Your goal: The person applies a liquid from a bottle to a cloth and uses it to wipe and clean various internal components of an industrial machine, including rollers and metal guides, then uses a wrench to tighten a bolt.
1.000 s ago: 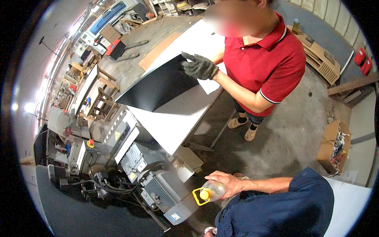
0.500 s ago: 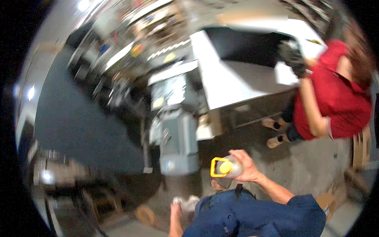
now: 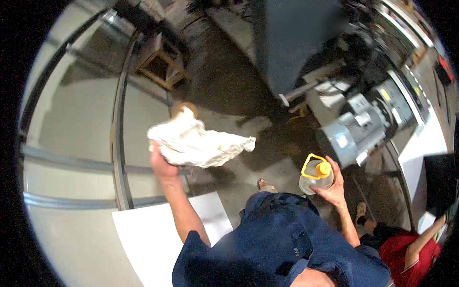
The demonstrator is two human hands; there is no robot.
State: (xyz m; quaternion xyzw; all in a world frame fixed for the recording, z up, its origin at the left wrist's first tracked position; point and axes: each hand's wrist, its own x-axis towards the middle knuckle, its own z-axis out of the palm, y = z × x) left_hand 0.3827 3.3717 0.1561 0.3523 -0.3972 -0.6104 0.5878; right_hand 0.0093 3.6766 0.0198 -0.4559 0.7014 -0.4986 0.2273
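"What do you see from over there?"

"I see my left hand (image 3: 163, 165) out to the left side. Its grip is holding a big white cloth (image 3: 191, 143). The cloth hides most of the fingers. Half a second ago, hand and cloth were low down, by the blue shirt (image 3: 267, 239). Now the cloth is spread out over the floor (image 3: 215, 71), up in the air."

"And the right hand?"

"My right hand (image 3: 334, 186) has its grip wrapped round the side of a clear bottle (image 3: 311, 184). It had the bottle before, too. The yellow cap (image 3: 323, 168) points up at me, and the yellow handle (image 3: 306, 165) is next to it."

"Did anything else change?"

"Yes, my view has turned. The gray motor (image 3: 354, 134) was near the middle, and now it is on the right, past the bottle and not touching it. The person in red (image 3: 413, 258) was up on the right and is now down low. A white sheet (image 3: 143, 239) now shows beside my left arm (image 3: 186, 213)."
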